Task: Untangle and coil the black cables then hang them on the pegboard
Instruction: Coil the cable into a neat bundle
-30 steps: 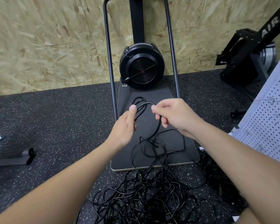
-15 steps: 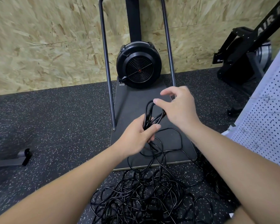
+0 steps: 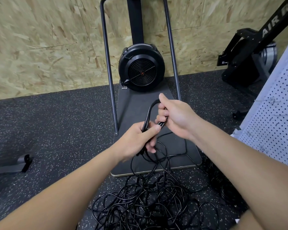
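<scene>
Over the mat's middle, both hands are working one small coil (image 3: pixel 149 114) out of the mess.

Left hand (image 3: pixel 138 140) is gripping the bundled loops low down, fingers wrapped round them, while the right hand (image 3: pixel 175 117) is curled over the top of the same loop, so the two are nearly touching. Rest of the cables (image 3: pixel 148 203) are still sitting in a big tangle on the floor at the mat's (image 3: pixel 186 156) near edge, with the pegboard (image 3: pixel 276 123) off to the right. Imo the trick now is keeping loops the same size, feeding slack slowly so a knot isn't getting dragged up, and not letting the left grip loosen. Compared to a second ago, the hands are closer together, the loop is tighter, and the left is clamping instead of just pinching.
</scene>
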A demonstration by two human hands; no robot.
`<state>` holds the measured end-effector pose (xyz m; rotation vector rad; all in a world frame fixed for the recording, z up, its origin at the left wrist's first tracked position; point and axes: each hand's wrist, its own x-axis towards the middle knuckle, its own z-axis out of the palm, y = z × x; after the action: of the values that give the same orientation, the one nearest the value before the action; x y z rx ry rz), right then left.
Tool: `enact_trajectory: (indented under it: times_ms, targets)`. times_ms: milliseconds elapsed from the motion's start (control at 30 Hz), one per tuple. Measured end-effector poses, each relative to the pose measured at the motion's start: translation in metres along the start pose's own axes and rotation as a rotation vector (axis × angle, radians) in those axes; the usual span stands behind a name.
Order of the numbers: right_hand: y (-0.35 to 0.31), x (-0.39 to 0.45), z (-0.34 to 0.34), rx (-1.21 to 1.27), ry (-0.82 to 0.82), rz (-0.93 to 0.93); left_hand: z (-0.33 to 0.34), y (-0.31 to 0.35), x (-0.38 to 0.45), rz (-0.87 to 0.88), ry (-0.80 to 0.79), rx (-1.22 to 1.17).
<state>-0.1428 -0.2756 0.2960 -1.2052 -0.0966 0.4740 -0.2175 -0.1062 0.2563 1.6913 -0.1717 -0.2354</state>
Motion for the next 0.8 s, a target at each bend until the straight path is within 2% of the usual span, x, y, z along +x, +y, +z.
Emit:
enact_trajectory:
  times_ms: [133,267,367,433,500,600,633,700,800]
  targets:
    - [-0.006,-0.002,0.005,-0.129,0.023,-0.03,-0.004,0.009,-0.006,-0.132,-0.177,-0.195]
    - [-0.001,0.001,0.007,-0.135,0.075,0.007,-0.012,0.007,-0.006,-0.131,-0.243,-0.111]
    - [0.007,0.007,0.0,-0.048,-0.002,-0.006,-0.012,0.004,-0.005,-0.08,-0.114,-0.085]
    - [0.015,0.01,-0.007,-0.063,-0.042,0.054,-0.015,0.003,-0.003,-0.065,-0.01,-0.128]
    - [0.025,0.008,-0.013,-0.268,-0.095,0.123,-0.019,0.006,0.0,-0.04,0.075,-0.186]
    - [0.046,0.002,-0.021,-0.797,-0.335,0.191,-0.03,0.011,0.005,0.007,0.145,-0.248]
    - [0.052,0.0,-0.022,-0.906,-0.413,0.214,-0.033,0.012,0.007,0.019,0.165,-0.271]
    - [0.059,-0.002,-0.023,-0.976,-0.497,0.225,-0.04,0.012,0.009,0.034,0.208,-0.3]
    - [0.051,-0.005,-0.021,-0.917,-0.484,0.168,-0.055,0.001,0.016,0.039,0.344,-0.217]
